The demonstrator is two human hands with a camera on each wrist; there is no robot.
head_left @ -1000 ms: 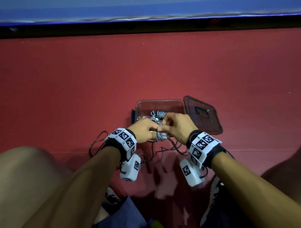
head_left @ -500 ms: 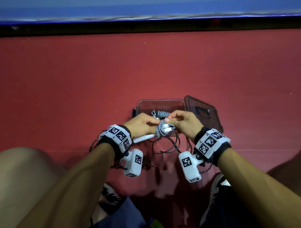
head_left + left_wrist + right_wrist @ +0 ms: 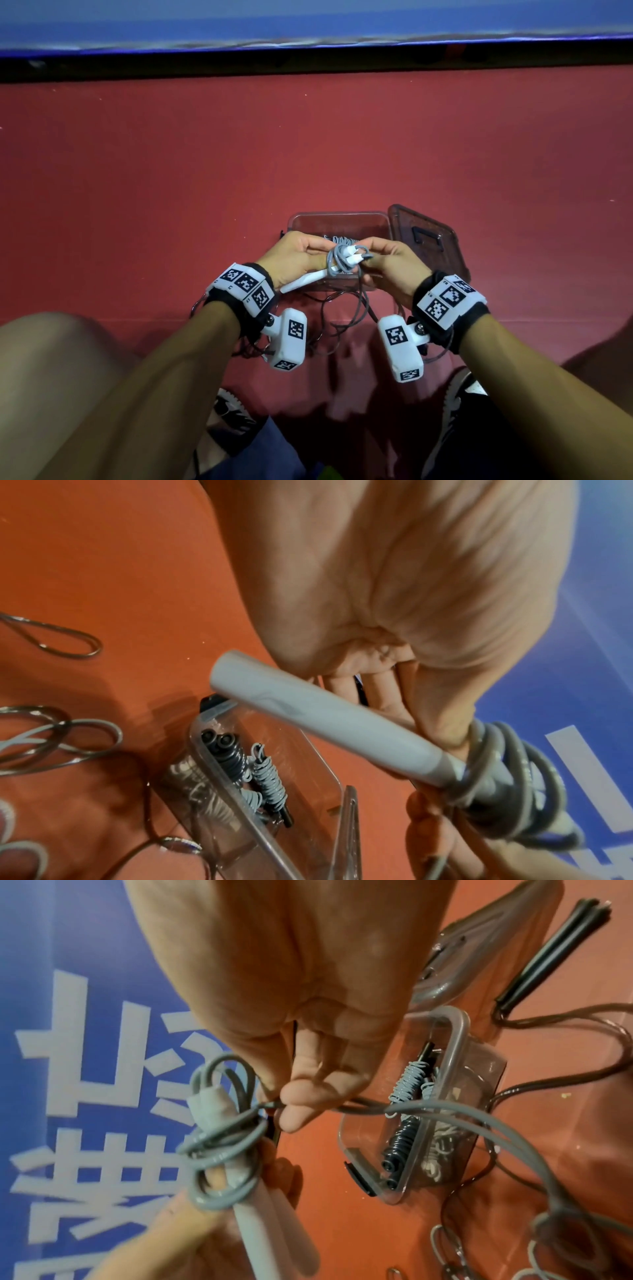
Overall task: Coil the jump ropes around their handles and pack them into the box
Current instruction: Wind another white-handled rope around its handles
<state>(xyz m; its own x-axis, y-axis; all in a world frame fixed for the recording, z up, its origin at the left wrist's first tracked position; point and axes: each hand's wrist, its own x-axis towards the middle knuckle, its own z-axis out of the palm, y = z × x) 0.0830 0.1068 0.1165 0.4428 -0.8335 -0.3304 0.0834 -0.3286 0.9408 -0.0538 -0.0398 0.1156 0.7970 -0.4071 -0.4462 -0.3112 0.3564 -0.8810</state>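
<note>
A grey jump rope (image 3: 337,262) is held in the air just above the near edge of a clear plastic box (image 3: 339,222). Its two white handles (image 3: 329,721) lie side by side, gripped together in the curled fingers of the left hand (image 3: 291,255). Several loose turns of the grey cord are looped around the handles' top ends. The right hand (image 3: 390,262) pinches the cord between thumb and fingertips (image 3: 301,1096) close beside those loops; the rest of the cord trails down from this pinch onto the red floor (image 3: 308,144).

Inside the box, already coiled ropes lie together: one grey bundle (image 3: 268,773) and one black bundle (image 3: 402,1138). The box's lid (image 3: 428,240) lies flat, touching the box's right side.

More loose cord (image 3: 346,318) is tangled on the floor between the person's wrists. In the right wrist view, a pair of black handles (image 3: 555,953) rests on the floor beyond the lid. A blue banner with white lettering (image 3: 85,1042) stands behind the floor.
</note>
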